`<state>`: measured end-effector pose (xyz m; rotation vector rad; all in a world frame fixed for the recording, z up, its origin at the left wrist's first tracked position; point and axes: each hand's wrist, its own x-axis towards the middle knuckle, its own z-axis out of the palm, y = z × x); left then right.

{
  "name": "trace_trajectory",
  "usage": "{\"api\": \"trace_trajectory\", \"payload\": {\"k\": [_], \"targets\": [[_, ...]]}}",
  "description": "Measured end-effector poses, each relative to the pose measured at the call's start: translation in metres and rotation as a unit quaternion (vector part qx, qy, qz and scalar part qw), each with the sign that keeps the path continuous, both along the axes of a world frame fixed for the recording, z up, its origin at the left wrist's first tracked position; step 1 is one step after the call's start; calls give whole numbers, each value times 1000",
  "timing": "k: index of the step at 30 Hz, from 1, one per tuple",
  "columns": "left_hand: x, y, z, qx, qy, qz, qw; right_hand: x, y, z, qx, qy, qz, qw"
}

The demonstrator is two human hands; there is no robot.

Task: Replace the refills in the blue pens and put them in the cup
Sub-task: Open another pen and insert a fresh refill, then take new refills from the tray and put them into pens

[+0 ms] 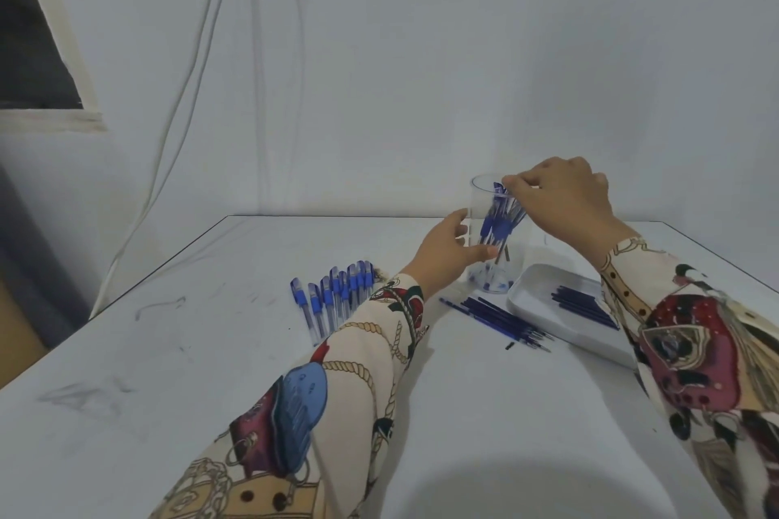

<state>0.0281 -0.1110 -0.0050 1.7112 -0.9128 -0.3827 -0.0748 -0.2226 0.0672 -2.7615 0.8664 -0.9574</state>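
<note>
A clear plastic cup stands at the table's far middle with several blue pens upright inside. My left hand grips the cup's lower left side, thumb across its front. My right hand hovers over the cup's rim and pinches the top of a pen that stands in it. A row of several capped blue pens lies to the left, partly behind my left sleeve. Loose dark blue refills lie on the table in front of the cup.
A white tray at the right holds more refills, partly covered by my right sleeve. A tiny dark piece lies near the refill tips. White cables hang down the wall at the left. The table's left edge runs diagonally.
</note>
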Motion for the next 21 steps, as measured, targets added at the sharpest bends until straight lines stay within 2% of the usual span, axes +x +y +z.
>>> {"api": "trace_trajectory", "payload": {"k": [4, 8, 10, 13, 14, 16, 18, 21], "targets": [[10, 24, 4, -3, -20, 41, 999, -10, 8, -5, 4, -55, 27, 998], [34, 62, 1, 37, -101, 158, 982, -28, 32, -18, 11, -160, 117, 980], [41, 78, -4, 119, -185, 226, 949, -37, 46, -34, 16, -163, 167, 972], [37, 93, -14, 276, -341, 296, 849, -47, 63, -65, 18, -114, 220, 969], [33, 95, -19, 311, -378, 305, 817, -48, 67, -74, 12, -92, 233, 968], [25, 96, -28, 346, -421, 318, 775, -50, 74, -88, 7, -54, 257, 965], [20, 94, -34, 353, -437, 323, 762, -52, 80, -96, 18, -29, 267, 963], [15, 92, -36, 355, -435, 316, 765, -54, 82, -103, 33, -20, 260, 965]]}}
